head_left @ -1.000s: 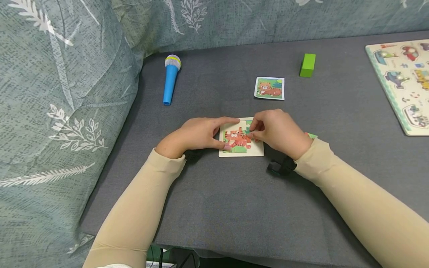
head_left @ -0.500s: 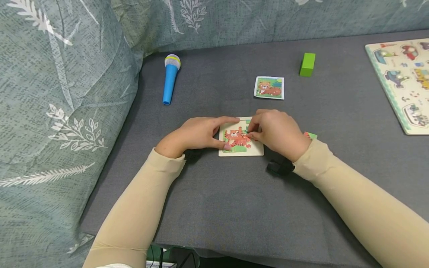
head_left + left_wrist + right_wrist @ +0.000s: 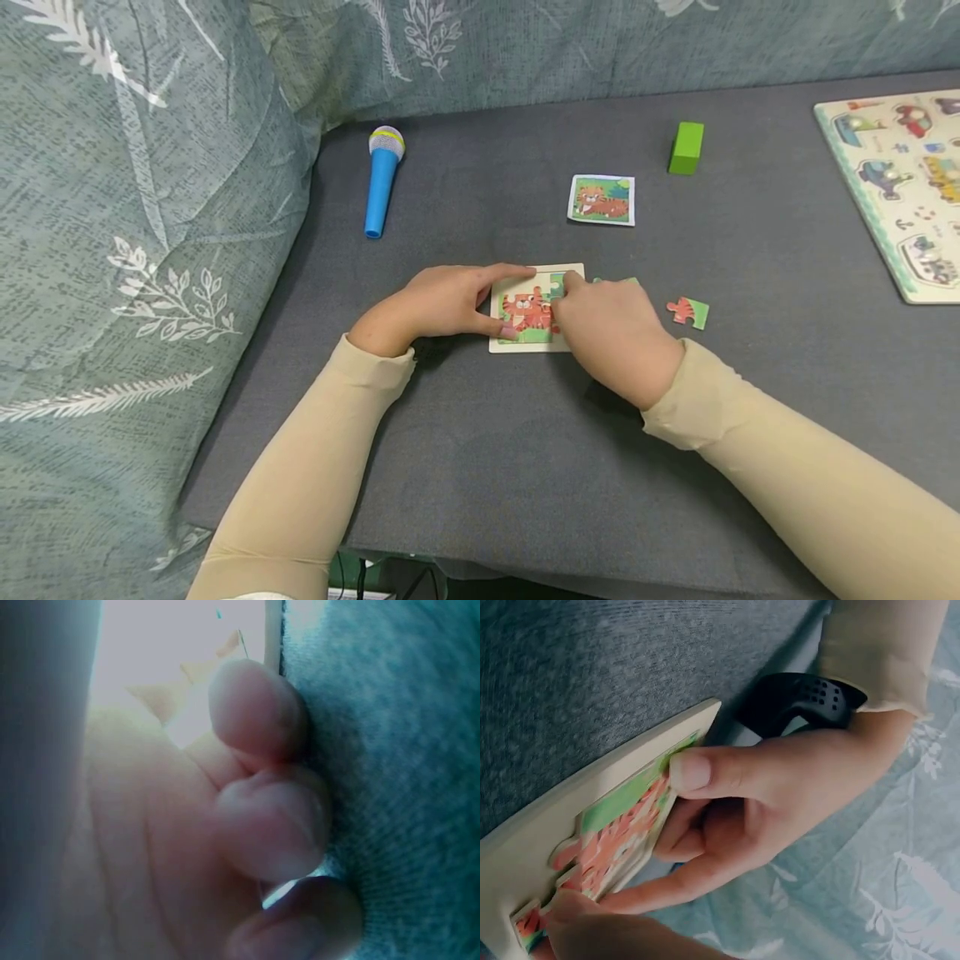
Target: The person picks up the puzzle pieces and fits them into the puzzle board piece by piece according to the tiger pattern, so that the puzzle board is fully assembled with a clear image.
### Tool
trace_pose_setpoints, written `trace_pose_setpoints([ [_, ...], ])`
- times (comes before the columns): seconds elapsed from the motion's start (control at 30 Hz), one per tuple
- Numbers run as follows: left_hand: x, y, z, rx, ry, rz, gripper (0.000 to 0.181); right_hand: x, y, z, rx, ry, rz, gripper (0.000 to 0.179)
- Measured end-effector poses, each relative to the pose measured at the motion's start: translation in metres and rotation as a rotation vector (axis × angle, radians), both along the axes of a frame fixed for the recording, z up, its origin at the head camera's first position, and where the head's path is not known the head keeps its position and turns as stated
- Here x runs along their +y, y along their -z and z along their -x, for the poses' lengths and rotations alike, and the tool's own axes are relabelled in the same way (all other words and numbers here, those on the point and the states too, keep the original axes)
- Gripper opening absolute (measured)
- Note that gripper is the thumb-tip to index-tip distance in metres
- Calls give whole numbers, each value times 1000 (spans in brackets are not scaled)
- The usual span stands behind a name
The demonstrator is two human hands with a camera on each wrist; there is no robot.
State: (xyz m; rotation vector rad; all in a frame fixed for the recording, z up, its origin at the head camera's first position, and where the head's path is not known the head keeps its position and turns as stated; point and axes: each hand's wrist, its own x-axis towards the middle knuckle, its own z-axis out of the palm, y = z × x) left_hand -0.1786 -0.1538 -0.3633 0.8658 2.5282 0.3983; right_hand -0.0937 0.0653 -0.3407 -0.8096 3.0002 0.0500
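Note:
A small wooden puzzle board with a partly filled tiger picture lies in front of me. My left hand grips its left side, thumb on the picture and index finger along the top edge. In the right wrist view the thumb rests on the green border. My right hand covers the board's right part, a finger pressing on the tiger picture near a puzzle piece. Right of this hand lies a loose red-and-green puzzle piece. Another green piece shows partly behind the knuckles.
A tiger picture card lies beyond the board. Behind it stands a green block. A blue toy microphone is at the back left, and a larger puzzle board at the right. Patterned cloth rises on the left.
My right hand has gone from pinching at the picture to pressing down with a finger, and its wrist has shifted nearer me, uncovering the loose pieces. The left hand keeps its place.

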Motion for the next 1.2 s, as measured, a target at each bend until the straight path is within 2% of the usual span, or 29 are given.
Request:
trace_pose_setpoints([
  [0.1,1,0,0,-4,-2,1,77,2,0,1,-18,-15,11,8],
  [0.27,2,1,0,-19,-3,-1,77,6,0,5,-81,5,59,7],
  [0.43,1,0,-1,-17,-7,5,76,6,-1,4,-79,-34,36,9],
  [0.67,2,0,-1,-16,-3,7,76,12,-6,9,-191,1,85,18],
  [0.83,1,0,-1,-20,-10,12,76,13,-5,10,-155,-53,81,17],
  [0.9,0,-1,-1,-18,-12,12,77,13,-4,11,-147,-56,80,16],
  [1.07,1,-2,-1,-11,-10,8,77,14,-6,14,-190,-19,99,22],
  [1.2,1,-2,-1,-16,-6,3,77,18,-6,15,-171,-57,108,23],
])
